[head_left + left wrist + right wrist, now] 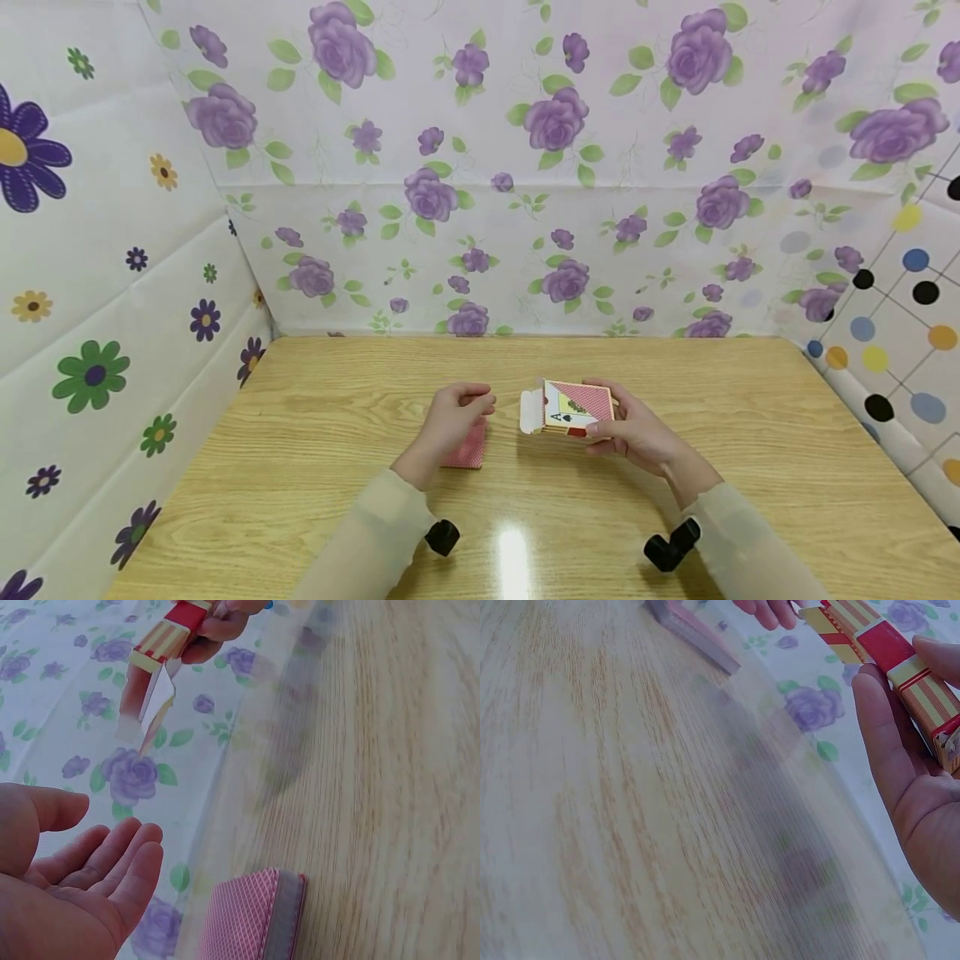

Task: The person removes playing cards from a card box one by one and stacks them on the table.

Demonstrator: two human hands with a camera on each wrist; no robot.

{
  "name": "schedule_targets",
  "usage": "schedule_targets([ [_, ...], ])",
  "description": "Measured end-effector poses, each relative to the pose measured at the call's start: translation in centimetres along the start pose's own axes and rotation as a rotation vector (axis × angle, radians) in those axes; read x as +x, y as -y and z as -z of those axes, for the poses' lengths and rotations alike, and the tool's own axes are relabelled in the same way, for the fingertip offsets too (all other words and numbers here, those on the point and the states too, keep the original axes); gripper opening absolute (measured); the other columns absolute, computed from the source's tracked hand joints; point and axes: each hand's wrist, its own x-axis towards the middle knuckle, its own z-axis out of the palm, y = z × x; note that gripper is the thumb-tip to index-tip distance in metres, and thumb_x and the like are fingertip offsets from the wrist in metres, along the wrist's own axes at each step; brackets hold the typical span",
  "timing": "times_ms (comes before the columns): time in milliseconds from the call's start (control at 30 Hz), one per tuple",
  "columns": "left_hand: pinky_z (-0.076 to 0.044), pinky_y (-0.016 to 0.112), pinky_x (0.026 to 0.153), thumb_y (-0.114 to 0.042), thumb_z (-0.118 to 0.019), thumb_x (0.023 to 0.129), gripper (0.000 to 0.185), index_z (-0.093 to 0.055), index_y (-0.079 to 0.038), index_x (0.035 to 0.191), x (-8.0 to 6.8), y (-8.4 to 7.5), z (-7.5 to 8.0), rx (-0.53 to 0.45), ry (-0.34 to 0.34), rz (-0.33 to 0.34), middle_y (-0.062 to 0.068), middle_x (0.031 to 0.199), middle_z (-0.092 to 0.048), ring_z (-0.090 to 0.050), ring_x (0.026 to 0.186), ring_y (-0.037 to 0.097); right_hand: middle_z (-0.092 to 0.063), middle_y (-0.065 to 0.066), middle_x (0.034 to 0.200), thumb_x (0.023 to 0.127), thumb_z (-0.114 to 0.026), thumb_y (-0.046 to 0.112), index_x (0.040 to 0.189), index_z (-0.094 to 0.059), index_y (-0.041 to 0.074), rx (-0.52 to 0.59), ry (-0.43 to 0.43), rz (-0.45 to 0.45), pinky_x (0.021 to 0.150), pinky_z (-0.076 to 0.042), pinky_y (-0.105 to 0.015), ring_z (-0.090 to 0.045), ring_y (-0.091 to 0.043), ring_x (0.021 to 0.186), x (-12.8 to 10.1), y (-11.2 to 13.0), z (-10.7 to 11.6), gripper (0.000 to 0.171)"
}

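My right hand (633,429) holds a playing-card box (573,404) above the table, thumb on its front and fingers behind. The box is red and cream with an ace printed on it, and its white end flap (531,411) stands out toward the left. A deck of cards (468,448) with red patterned backs lies on the table, partly covered by my left hand (453,417) in the head view. The left wrist view shows that left hand (90,877) with loosely bent fingers and nothing in them, beside the deck (244,919).
The wooden table (337,400) ends at a wall covering (480,250) with purple roses. Other patterned coverings stand on the left and right sides. A black wrist device (442,537) sits at the left sleeve, another (671,546) at the right.
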Motion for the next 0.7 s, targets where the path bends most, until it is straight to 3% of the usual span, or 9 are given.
schedule_targets([
  [367,-0.054,0.036,0.086,-0.017,-0.056,0.095,0.034,-0.056,0.003,0.123,-0.2,-0.6,-0.6,-0.055,0.054,-0.004,0.02,0.115,-0.063,-0.066,0.097,0.021,-0.056,-0.004,0.124,0.087,-0.064,0.003,0.149,-0.011,0.014,-0.019,0.008,0.008,0.076,-0.057,-0.036,-0.064,-0.022,0.102,0.0,0.0,-0.1,0.083],
  [700,-0.055,0.035,0.085,-0.014,-0.055,0.096,0.033,-0.057,0.004,0.123,-0.2,-1.4,-1.6,-0.133,0.09,0.004,0.021,0.116,-0.064,-0.065,0.103,0.029,-0.056,-0.004,0.125,0.087,-0.063,0.001,0.149,-0.011,0.014,-0.016,0.013,0.007,0.075,-0.057,-0.036,-0.064,-0.022,0.104,0.2,-0.1,0.1,0.082],
])
